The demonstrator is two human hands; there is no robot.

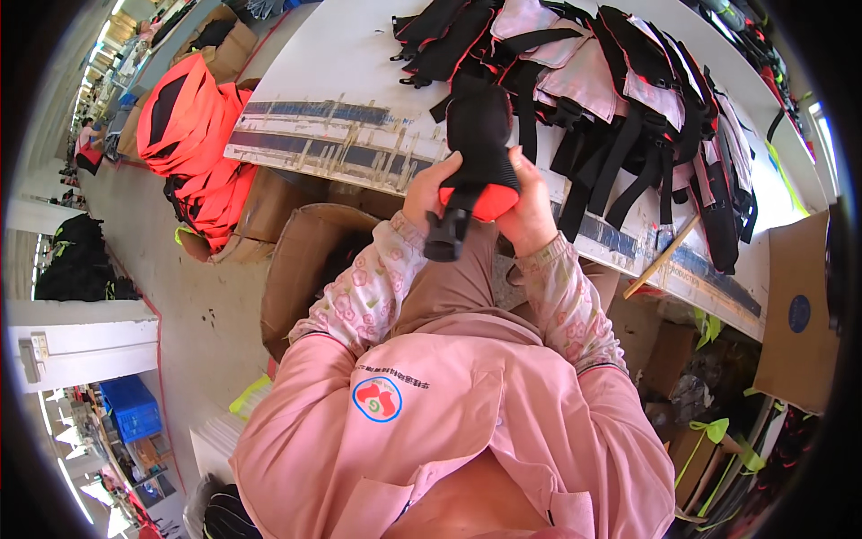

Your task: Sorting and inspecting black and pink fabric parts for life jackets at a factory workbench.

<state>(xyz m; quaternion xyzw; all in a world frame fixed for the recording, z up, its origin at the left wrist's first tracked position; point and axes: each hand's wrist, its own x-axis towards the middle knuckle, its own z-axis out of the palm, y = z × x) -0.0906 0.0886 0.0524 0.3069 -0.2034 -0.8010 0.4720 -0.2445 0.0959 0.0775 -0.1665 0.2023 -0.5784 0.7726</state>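
Between my two hands is a black padded strap [479, 135] with an orange-red lining at its near end and a black plastic buckle hanging from it on a short webbing. My left hand [426, 192] grips its left edge, thumb on top. My right hand [530, 208] closes around the right edge near the orange-red part. The strap is held over the near edge of the white table [314, 67], and its far end reaches toward a pile of similar black and pale pink padded pieces [575, 81] with dangling straps and buckles. The fingers under the strap are hidden.
Orange-red fabric bundles [193, 117] stand at the left beside an open cardboard box [310, 234]. A wooden stick [663, 256] leans at the table's right edge, near a cardboard sheet [799, 314]. Black goods [76, 260] are heaped farther left, and a blue crate [130, 409] stands lower left.
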